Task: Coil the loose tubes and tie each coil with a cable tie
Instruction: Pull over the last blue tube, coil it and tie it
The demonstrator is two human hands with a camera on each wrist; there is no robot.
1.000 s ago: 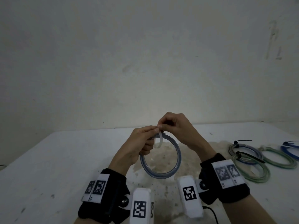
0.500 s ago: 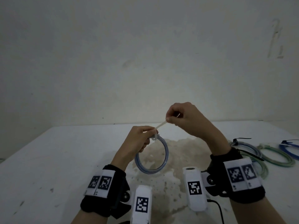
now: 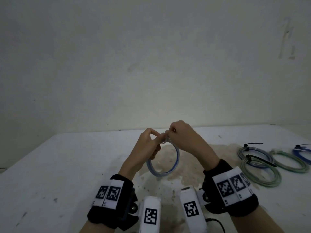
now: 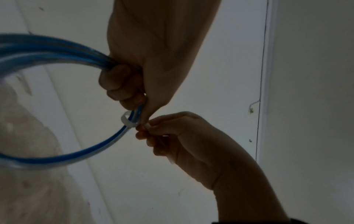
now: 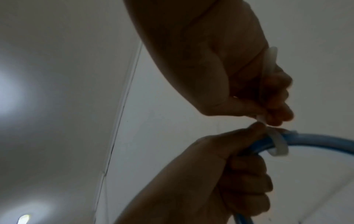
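A coil of blue tube [image 3: 175,163] hangs above the white table [image 3: 50,174], gripped at its top by my left hand [image 3: 149,142]. A white cable tie [image 4: 128,121] loops round the strands just past the left fingers. My right hand [image 3: 178,133] pinches the tie's tail right at the loop, and the tail runs up through that fist [image 5: 270,63]. In the left wrist view the coil [image 4: 57,51] passes through the left fist [image 4: 124,84]. In the right wrist view the tie [image 5: 277,145] wraps the tube [image 5: 316,139] loosely.
Several tied coils lie at the table's right: a grey-blue one [image 3: 255,155], a green one [image 3: 262,174] with a black tie, another green one [image 3: 291,160], and a blue one [image 3: 303,153] at the edge. A rough stain [image 3: 168,182] marks the table under my hands.
My right hand pulled the tie's tail up and to the right, then came back down to the loop. The tie's loop has drawn smaller round the coil.
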